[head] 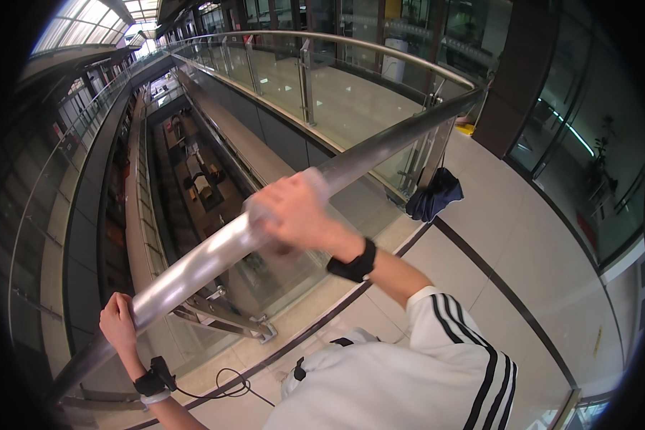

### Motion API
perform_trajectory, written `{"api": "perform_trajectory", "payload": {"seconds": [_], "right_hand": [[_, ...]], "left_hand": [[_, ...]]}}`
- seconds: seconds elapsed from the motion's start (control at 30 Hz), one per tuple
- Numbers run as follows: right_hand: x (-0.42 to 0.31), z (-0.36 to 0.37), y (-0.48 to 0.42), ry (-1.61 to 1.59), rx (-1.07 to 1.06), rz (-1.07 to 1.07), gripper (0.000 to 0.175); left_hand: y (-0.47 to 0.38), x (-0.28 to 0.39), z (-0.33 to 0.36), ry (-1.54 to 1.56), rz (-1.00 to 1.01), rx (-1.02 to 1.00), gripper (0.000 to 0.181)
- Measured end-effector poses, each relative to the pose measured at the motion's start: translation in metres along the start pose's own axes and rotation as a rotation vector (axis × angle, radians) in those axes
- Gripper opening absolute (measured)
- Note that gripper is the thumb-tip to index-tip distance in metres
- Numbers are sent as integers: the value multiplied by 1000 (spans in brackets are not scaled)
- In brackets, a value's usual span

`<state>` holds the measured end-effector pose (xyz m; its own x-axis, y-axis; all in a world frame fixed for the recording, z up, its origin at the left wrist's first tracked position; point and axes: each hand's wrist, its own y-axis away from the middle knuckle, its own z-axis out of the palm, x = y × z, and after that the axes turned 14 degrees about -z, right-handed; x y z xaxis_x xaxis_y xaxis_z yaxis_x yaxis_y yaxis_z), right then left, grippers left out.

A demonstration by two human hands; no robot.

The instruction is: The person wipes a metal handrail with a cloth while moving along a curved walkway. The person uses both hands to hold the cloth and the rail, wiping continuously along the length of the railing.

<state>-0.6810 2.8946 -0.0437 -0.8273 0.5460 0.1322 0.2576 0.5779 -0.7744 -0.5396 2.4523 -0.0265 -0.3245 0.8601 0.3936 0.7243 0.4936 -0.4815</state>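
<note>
A thick, shiny metal handrail point(193, 263) runs diagonally before me atop a glass balustrade. Lower on it, at the left, my left hand point(118, 322) is curled around the rail, a black strap and a pale band on its wrist. Farther along, near the middle of the view, my right hand point(290, 209) is wrapped over a whitish, blurred thing, perhaps a cloth or wipe, pressed around the rail; a black strap point(355, 262) circles that wrist. A thin black cable point(231, 382) trails from the left wrist's strap. The fingertips of both hands are partly hidden.
Beyond the glass an atrium drops to a lower floor point(199, 183). A steel baluster point(242, 322) supports the rail near me. A dark blue bag point(435, 196) rests at the balustrade's corner, with a yellow object point(465, 129) behind it. Glass doors point(570, 134) stand at the right.
</note>
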Motion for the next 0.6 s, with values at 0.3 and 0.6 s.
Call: {"api": "perform_trajectory", "payload": {"seconds": [0.3, 0.6], "right_hand": [[73, -35, 46, 140, 71, -3, 48], [159, -38, 116, 377, 494, 573, 39]], "left_hand": [[0, -5, -4, 15, 19, -32, 41], [-2, -1, -2, 10, -12, -37, 39]]}}
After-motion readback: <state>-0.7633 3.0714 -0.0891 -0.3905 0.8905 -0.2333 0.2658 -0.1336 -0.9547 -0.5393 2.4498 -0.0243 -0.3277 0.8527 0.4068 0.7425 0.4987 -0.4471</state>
